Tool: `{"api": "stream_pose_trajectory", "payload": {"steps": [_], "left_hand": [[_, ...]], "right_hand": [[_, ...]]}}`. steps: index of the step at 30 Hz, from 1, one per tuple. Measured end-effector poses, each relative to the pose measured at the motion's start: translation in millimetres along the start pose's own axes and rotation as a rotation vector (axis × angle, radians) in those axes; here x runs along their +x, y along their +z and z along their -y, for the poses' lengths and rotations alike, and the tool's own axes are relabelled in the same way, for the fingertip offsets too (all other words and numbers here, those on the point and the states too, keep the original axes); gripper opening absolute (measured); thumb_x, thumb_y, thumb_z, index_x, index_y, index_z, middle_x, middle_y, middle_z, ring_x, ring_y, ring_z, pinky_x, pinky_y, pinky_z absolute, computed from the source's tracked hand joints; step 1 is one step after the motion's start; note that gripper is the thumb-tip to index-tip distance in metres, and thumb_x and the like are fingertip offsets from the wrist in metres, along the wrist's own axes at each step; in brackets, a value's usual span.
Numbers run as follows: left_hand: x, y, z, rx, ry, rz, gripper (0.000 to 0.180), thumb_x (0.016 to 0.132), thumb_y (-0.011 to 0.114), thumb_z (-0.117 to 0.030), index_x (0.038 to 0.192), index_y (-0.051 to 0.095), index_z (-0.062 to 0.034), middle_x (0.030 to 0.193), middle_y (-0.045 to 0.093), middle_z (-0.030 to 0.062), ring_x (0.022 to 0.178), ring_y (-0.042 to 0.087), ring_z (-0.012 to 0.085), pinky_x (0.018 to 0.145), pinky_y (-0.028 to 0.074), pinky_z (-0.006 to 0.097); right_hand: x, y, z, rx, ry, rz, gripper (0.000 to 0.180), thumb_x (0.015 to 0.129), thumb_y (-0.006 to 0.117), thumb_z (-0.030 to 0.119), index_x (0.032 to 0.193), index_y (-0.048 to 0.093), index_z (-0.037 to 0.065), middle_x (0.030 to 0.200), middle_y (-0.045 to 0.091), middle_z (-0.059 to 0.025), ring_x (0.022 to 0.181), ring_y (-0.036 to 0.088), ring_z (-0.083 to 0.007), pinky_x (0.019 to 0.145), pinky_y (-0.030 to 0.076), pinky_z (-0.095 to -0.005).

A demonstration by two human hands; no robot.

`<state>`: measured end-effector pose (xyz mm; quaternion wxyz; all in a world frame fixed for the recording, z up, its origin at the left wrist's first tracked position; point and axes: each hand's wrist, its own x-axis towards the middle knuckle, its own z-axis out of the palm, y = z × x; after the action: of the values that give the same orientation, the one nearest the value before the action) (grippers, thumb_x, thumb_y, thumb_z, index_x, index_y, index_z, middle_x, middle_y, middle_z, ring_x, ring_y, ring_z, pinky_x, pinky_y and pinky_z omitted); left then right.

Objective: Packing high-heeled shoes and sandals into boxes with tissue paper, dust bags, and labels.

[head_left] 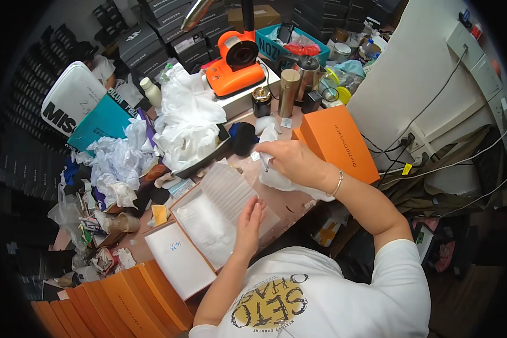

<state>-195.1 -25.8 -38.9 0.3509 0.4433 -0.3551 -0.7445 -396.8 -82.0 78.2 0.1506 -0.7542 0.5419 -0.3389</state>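
My right hand (296, 163) is closed in a pinch, with a small white square (256, 156) bearing dark print at its fingertips. Beneath that hand lies crumpled white wrapping (273, 179), partly hidden by it. My left hand (250, 222) has its fingers stretched out and holds nothing. It hovers at the right edge of an open shoe box (210, 263), which holds a bundle in white tissue (207, 226) and a sheet of thin white foam (225, 186). A white lid or panel (179, 256) with a handwritten mark sits in front of it.
An orange box (341, 143) stands to the right, and several orange boxes (124, 298) line the near left. Crumpled tissue (188, 121) covers the left and back of the table. Farther back are an orange machine (235, 67), a thermos (289, 93) and a teal bin (269, 46).
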Motion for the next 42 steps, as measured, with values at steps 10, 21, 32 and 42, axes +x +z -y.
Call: {"api": "stream_pose_trajectory", "payload": {"steps": [10, 21, 32, 42], "left_hand": [[-46, -61, -60, -0.972, -0.291, 0.408, 0.054, 0.098, 0.039, -0.049, 0.137, 0.041, -0.011, 0.128, 0.054, 0.0102, 0.114, 0.056, 0.0271, 0.095, 0.048, 0.046], [-73, -192, -54, -0.874, 0.032, -0.261, 0.041, 0.1, 0.042, -0.034, 0.129, 0.048, -0.0073, 0.126, 0.057, 0.0098, 0.114, 0.056, 0.0248, 0.098, 0.046, 0.042], [-99, -182, -58, -0.52, 0.393, -0.469, 0.037, 0.099, 0.047, -0.028, 0.123, 0.049, 0.0007, 0.117, 0.061, 0.0124, 0.103, 0.062, 0.0259, 0.087, 0.052, 0.039], [-109, -144, -29, -0.012, 0.513, -0.505, 0.049, 0.099, 0.046, -0.038, 0.115, 0.054, 0.0079, 0.109, 0.061, 0.01, 0.099, 0.055, 0.0172, 0.088, 0.042, 0.03]], "right_hand": [[38, 5, 203, 0.137, -0.588, 0.488, 0.03, 0.074, 0.066, 0.006, 0.103, 0.056, 0.005, 0.078, 0.051, -0.0084, 0.07, 0.06, -0.0268, 0.056, 0.047, -0.0357], [-18, 120, 192, 0.055, -0.261, 0.611, 0.01, 0.081, 0.06, 0.009, 0.084, 0.059, 0.0, 0.08, 0.06, -0.0178, 0.073, 0.062, -0.0336, 0.062, 0.051, -0.0408], [-63, 260, 93, 0.221, -0.064, 0.44, 0.039, 0.079, 0.061, 0.006, 0.117, 0.053, 0.001, 0.121, 0.055, -0.0201, 0.113, 0.053, -0.0328, 0.093, 0.045, -0.0379], [-54, 254, 108, 0.697, 0.18, 0.551, 0.046, 0.085, 0.065, 0.02, 0.126, 0.049, 0.005, 0.121, 0.055, -0.0102, 0.107, 0.053, -0.021, 0.095, 0.043, -0.0311]]}}
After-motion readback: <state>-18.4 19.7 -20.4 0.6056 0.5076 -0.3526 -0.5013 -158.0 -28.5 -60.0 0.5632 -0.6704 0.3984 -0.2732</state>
